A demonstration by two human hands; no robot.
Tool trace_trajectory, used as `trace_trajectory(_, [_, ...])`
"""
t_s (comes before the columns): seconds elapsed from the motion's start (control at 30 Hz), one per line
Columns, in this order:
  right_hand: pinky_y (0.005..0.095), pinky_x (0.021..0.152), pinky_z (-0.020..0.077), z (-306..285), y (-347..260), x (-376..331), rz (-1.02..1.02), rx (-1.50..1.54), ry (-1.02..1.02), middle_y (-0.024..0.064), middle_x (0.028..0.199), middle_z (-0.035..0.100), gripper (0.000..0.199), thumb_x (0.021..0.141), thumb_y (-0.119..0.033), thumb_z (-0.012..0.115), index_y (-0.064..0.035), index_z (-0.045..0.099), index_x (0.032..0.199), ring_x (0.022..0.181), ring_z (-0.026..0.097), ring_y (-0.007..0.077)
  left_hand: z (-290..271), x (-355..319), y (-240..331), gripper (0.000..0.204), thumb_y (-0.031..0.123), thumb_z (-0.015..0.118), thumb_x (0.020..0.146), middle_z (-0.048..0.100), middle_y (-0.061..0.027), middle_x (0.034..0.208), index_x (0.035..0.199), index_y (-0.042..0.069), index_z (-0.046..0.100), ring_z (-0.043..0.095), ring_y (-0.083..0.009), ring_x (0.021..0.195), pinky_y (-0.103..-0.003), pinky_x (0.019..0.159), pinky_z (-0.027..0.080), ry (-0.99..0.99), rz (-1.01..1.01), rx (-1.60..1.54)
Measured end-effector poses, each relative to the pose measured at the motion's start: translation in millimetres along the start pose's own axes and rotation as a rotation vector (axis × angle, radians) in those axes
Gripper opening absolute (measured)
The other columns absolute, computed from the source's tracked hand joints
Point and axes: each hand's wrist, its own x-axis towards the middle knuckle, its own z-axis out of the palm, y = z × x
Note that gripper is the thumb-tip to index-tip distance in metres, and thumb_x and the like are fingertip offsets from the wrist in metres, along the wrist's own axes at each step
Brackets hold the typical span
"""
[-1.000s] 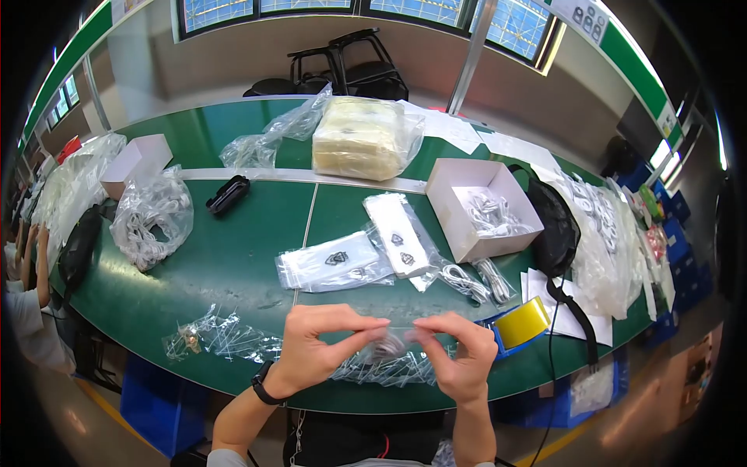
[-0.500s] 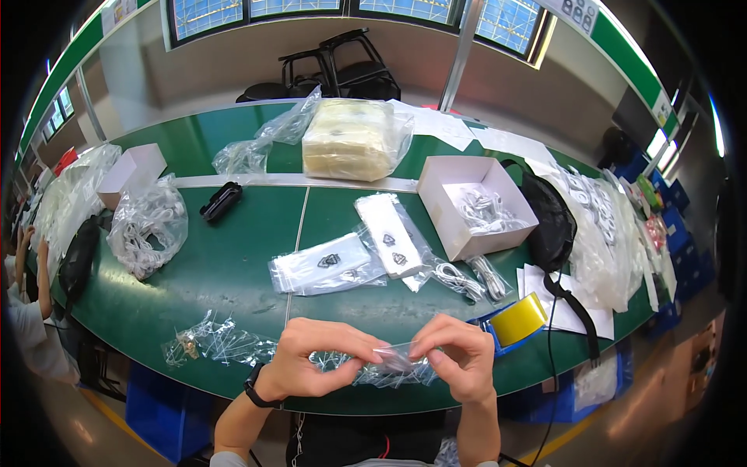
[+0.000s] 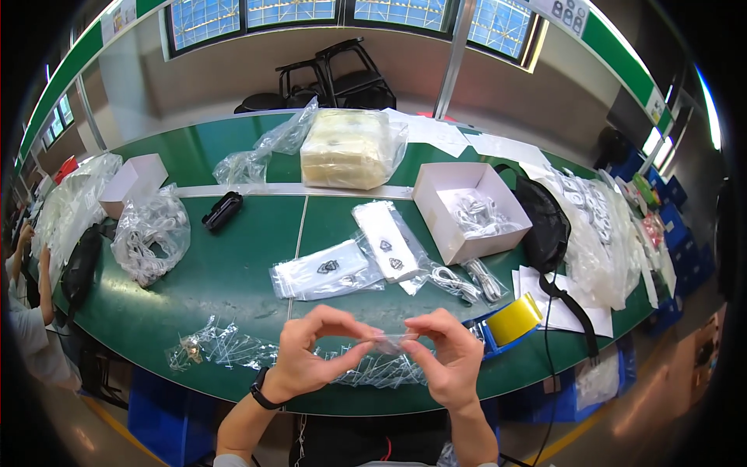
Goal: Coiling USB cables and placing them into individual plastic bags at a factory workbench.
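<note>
Where the 2 hands meet, a small clear bag [image 3: 391, 341] lies left-to-right btwn them; left hand [image 3: 311, 354] & right hand [image 3: 445, 359] each pinch 1 end, equally near.

The left hand [image 3: 311, 354] and right hand [image 3: 443, 358] meet at the near edge of the surface [image 3: 233, 272], a small clear bag [image 3: 393, 341] between their fingertips. A heap of empty bags [image 3: 226, 349] lies left of the hands, and a tape roll [image 3: 513, 319] lies to their right. Behind the hands lie two flat packets [image 3: 350, 261]. The open box [image 3: 467, 210] stands behind and right of them, with a backpack [image 3: 545, 226] at its right. A wrapped block [image 3: 346, 148] sits at the far middle.
</note>
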Motion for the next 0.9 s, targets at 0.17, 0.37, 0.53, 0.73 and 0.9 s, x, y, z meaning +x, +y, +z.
trace_trajectory(0.17, [0.0283,0.079,0.0497,4,0,-2,-0.132,-0.071,-0.046,0.0120,0.094,0.062,0.030,0.079,0.011,0.071,0.0069,0.066,0.109,0.088,0.061,0.0178,2,7,-5,0.016,-0.003,0.077,0.077,0.073,-0.0105,0.093,0.093,0.000,0.075,0.072,-0.0201,0.092,-0.032,0.083,0.057,-0.065,-0.015,0.042])
trace_trajectory(0.37, [0.0272,0.070,0.0493,-1,-9,13,-0.091,-0.354,-0.125,0.0089,0.086,0.065,0.019,0.076,0.005,0.075,0.0000,0.073,0.094,0.078,0.062,0.0171,6,2,-11,0.012,-0.001,0.078,0.078,0.073,-0.0101,0.090,0.088,0.005,0.079,0.070,-0.0168,0.076,-0.027,0.066,0.055,0.011,0.061,0.264])
trace_trajectory(0.53, [0.0276,0.063,0.0473,-21,-26,42,-0.149,-0.564,-0.093,0.0078,0.079,0.065,0.008,0.079,0.003,0.073,-0.0007,0.074,0.086,0.073,0.062,0.0168,7,4,-9,0.010,-0.003,0.074,0.082,0.073,-0.0109,0.087,0.090,0.001,0.078,0.071,-0.0170,0.073,-0.025,0.065,0.055,0.069,0.076,0.269])
trace_trajectory(0.73, [0.0300,0.063,0.0475,-73,-41,121,-0.344,-0.929,0.483,0.0104,0.083,0.067,0.008,0.084,-0.003,0.071,0.0032,0.072,0.089,0.072,0.063,0.0196,0,5,-9,0.008,-0.004,0.067,0.089,0.072,-0.0118,0.085,0.093,-0.004,0.074,0.072,-0.0185,0.072,-0.025,0.064,0.057,0.193,-0.036,0.129])
trace_trajectory(0.9, [0.0460,0.079,0.0522,-77,4,114,-0.199,-1.529,0.134,0.0181,0.094,0.068,0.021,0.080,-0.016,0.074,0.0003,0.072,0.093,0.091,0.066,0.0371,-5,3,-11,0.009,0.001,0.070,0.088,0.073,-0.0091,0.085,0.095,-0.003,0.074,0.073,-0.0162,0.074,-0.024,0.067,0.057,0.168,-0.009,0.168])
